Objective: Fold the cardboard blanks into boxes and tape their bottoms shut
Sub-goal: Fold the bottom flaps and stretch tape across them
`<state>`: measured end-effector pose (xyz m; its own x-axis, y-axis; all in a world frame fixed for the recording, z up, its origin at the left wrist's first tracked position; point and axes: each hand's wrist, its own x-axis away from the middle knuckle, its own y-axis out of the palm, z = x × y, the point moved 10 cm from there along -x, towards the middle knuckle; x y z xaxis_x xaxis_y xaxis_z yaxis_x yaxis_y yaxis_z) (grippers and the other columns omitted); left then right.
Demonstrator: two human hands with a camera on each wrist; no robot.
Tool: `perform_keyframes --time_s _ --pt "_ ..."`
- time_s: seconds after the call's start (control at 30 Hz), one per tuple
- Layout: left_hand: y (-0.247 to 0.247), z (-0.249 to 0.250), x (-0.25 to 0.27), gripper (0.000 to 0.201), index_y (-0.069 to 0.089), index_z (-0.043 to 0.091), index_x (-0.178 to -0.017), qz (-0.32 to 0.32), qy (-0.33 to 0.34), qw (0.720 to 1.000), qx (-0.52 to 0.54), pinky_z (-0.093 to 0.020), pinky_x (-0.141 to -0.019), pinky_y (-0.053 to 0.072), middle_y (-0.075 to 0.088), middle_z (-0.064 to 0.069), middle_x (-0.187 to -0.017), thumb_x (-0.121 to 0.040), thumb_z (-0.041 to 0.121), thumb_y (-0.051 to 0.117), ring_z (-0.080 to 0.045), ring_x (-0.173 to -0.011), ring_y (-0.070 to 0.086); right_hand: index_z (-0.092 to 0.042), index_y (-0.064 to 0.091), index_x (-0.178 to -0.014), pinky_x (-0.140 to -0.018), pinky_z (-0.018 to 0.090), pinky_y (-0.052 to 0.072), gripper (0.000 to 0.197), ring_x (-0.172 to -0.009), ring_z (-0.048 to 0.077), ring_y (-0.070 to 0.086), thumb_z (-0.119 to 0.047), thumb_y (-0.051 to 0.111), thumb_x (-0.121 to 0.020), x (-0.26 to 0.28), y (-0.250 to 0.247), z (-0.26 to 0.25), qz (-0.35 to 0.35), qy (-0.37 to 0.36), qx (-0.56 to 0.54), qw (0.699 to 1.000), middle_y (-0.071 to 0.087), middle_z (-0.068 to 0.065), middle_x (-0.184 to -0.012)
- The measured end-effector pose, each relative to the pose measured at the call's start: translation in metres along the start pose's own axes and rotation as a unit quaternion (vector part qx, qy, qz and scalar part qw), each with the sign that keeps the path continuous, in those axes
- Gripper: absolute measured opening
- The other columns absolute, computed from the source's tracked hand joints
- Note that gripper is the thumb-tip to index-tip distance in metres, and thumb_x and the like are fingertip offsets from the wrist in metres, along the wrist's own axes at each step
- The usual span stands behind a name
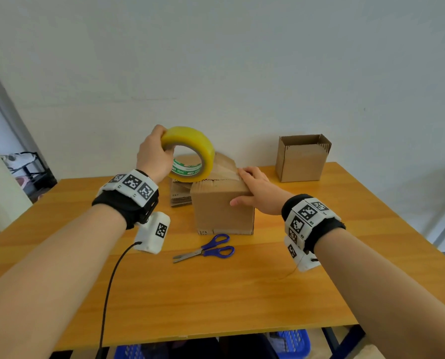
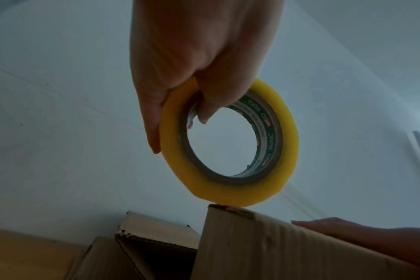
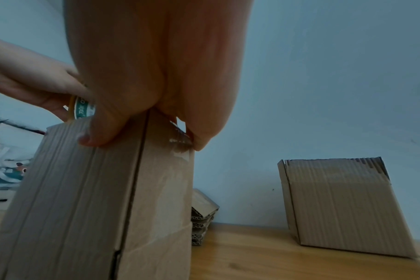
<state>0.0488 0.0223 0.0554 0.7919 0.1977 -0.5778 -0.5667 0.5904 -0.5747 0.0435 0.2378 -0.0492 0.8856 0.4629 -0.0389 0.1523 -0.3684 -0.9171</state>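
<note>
Spanning most of the head view was a wooden table, w/ a cardboard box standing near its middle, closed flaps facing up. A second box, open-topped, sat well apart at the far right by the wall, and a stack of flat cardboard blanks lay just behind the middle box on its left. The left hand held a yellow tape roll upright above the box's top left edge, thumb hooked thru the core, fingers curled over the rim. A clear strip of tape ran from the roll to the box top. The right hand pressed on the top right edge, fingers together on the strip's end, thumb down the near face. Blue-handled scissors lay shut on the table just in front of the box.
</note>
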Motion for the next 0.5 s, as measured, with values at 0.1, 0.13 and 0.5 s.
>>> perform_keyframes --time_s 0.1,0.13,0.5 --pt "-0.003 -0.003 -0.001 0.009 0.052 0.006 -0.102 0.002 0.005 1.000 -0.015 -0.038 -0.067 0.041 0.057 -0.011 -0.087 -0.093 0.008 0.050 -0.032 -0.080 0.054 -0.012 0.012 -0.151 -0.115 0.038 0.027 0.086 -0.136 0.023 0.021 -0.049 0.058 -0.088 -0.001 0.001 -0.002 0.003 -0.003 0.005 1.000 0.017 0.007 -0.151" --pt "-0.005 -0.004 -0.002 0.010 0.051 0.006 -0.103 0.002 0.006 1.000 -0.028 -0.038 -0.066 0.040 0.057 -0.013 -0.089 -0.093 0.006 0.049 -0.033 -0.081 0.054 -0.012 0.012 -0.151 -0.115 0.038 0.027 0.085 -0.136 0.023 0.021 -0.048 0.058 -0.088 -0.001 0.000 -0.002 0.003 -0.003 0.006 1.000 0.017 0.007 -0.151" --pt "-0.006 -0.037 0.008 0.025 0.049 0.008 -0.112 -0.025 -0.012 0.991 -0.129 -0.045 -0.072 0.044 0.055 -0.021 -0.102 -0.089 -0.002 0.045 -0.041 -0.088 0.056 -0.014 0.012 -0.151 -0.113 0.035 0.028 0.085 -0.134 0.021 0.023 -0.047 0.058 -0.088 0.000 0.001 0.000 0.010 -0.002 0.003 1.000 0.017 0.004 -0.150"
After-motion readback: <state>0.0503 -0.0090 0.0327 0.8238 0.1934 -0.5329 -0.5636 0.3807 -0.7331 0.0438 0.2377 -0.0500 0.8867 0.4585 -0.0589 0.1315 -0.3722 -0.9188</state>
